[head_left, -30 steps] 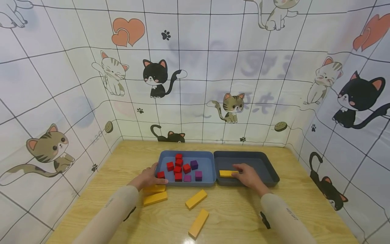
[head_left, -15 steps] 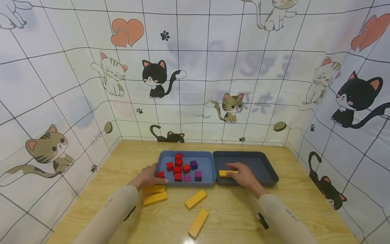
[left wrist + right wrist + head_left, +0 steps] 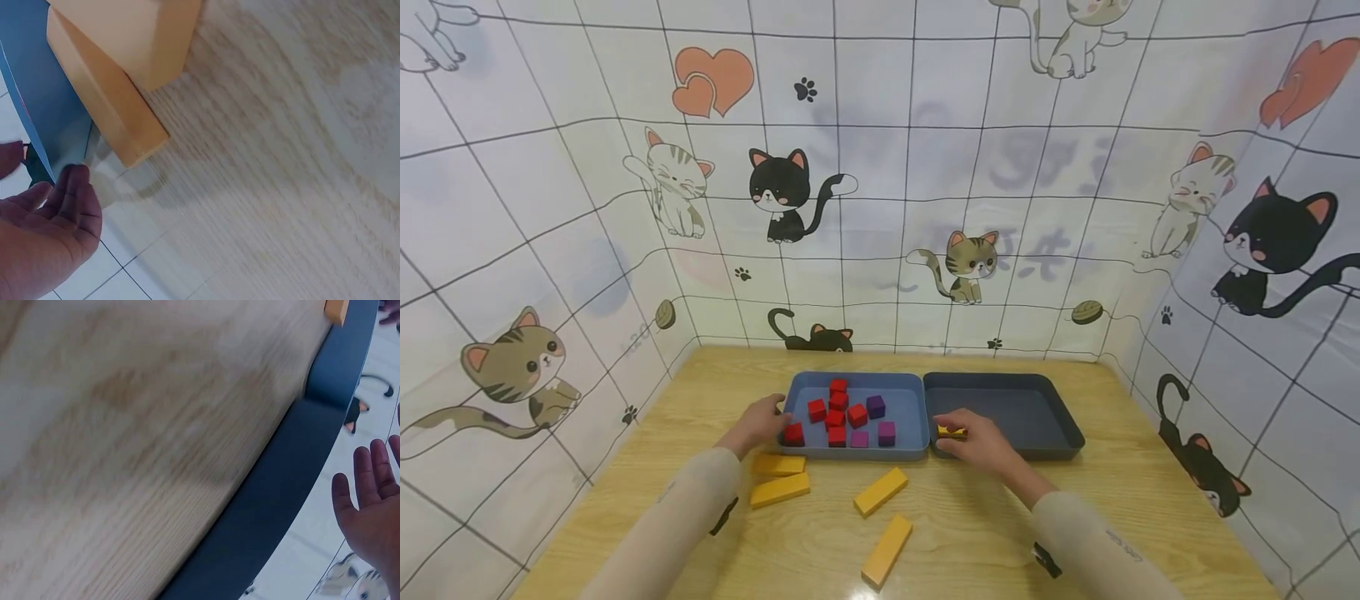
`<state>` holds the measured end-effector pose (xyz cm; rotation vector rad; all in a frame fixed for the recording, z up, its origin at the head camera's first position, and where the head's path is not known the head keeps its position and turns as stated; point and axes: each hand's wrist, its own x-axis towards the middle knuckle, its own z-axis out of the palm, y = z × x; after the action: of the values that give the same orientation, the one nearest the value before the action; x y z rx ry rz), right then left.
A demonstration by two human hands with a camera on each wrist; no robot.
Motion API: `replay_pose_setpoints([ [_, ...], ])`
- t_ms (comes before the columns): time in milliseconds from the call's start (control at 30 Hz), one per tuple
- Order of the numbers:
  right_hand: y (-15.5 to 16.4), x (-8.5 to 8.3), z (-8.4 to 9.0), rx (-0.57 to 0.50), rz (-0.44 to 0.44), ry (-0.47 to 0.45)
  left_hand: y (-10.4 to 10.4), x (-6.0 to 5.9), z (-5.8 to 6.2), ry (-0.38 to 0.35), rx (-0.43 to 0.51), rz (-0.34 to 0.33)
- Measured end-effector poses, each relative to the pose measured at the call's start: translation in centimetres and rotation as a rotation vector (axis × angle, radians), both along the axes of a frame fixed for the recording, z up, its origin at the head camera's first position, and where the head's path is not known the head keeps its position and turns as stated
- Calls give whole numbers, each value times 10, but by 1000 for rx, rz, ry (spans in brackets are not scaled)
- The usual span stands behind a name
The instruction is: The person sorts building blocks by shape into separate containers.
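My left hand (image 3: 762, 421) rests with relaxed fingers against the left front corner of the light blue tray (image 3: 904, 392), next to a red cube (image 3: 793, 433). The left wrist view shows my fingertips (image 3: 75, 187) touching the tray wall (image 3: 44, 106), with two yellow blocks (image 3: 106, 106) beside it. My right hand (image 3: 972, 440) lies over a yellow block (image 3: 951, 432) in the front left corner of the dark tray (image 3: 1037, 404), hiding most of it. In the right wrist view my right fingers (image 3: 369, 500) are straight above the dark rim (image 3: 275, 512).
The light tray holds several red cubes (image 3: 838, 408) and three purple cubes (image 3: 876, 406). Several yellow blocks lie on the wooden table (image 3: 1000, 533) in front: two stacked-looking ones (image 3: 780, 490) at left, one (image 3: 881, 491) in the middle, one (image 3: 887, 550) nearer me. Cat-patterned walls enclose the table.
My right hand has slid left along the dark tray's front with the yellow block, into the corner. My left hand has shifted slightly back, off the yellow block by the tray corner.
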<state>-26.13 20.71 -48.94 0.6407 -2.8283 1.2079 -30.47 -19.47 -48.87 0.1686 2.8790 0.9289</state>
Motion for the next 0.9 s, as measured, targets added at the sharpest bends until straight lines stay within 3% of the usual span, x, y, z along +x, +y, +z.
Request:
replay_pose_setpoints([
  [133, -8, 12, -2, -28, 113, 0, -3, -3, -1, 32, -4, 18],
  [367, -23, 36, -7, -14, 269, -95, -5, -4, -6, -32, 119, 58],
  [567, -32, 51, -12, 36, 351, -155, -5, -5, -12, -69, 228, 96],
  [733, -37, 57, -18, 44, 399, -170, -5, -6, -12, -90, 234, 113],
  [900, -40, 60, -23, 110, 444, -129, -6, -6, -13, -100, 217, 124],
])
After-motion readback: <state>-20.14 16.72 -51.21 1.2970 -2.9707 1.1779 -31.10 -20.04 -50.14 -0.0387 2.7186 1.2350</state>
